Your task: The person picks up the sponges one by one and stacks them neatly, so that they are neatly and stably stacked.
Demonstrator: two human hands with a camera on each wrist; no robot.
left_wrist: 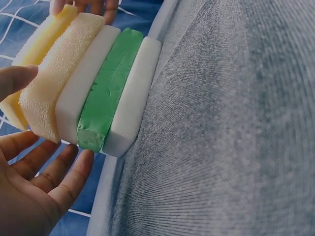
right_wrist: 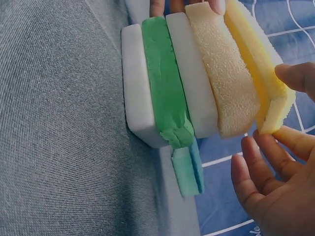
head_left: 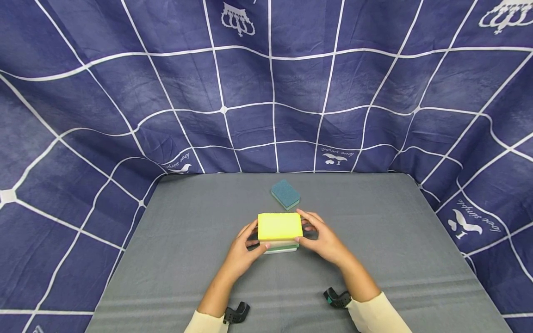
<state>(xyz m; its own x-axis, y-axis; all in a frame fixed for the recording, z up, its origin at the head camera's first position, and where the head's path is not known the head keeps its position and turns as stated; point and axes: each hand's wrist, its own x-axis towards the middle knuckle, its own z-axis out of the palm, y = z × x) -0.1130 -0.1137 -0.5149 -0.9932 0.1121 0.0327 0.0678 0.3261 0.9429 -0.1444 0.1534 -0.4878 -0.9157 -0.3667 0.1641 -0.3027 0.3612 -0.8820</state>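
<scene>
Grey cloth [head_left: 183, 268] carries the stack [left_wrist: 109, 91] (blue sponge [head_left: 285, 193] behind it); left hand [head_left: 243, 251] grips its beige sponge [left_wrist: 61, 76], right hand [head_left: 326, 242] its topmost yellow sponge [head_left: 280, 225]: apparently stacking, next probably calling for squared edges.

The blue cloth [head_left: 300, 83] bears "love simple" and "I" (upside down)

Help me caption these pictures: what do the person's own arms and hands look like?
The left hand and right hand are bare, with no gloves or rings visible. The left sleeve and right sleeve are plain cream. Beside them sit a curved black left wrist mount and a black right wrist mount with a small green patch.
</scene>
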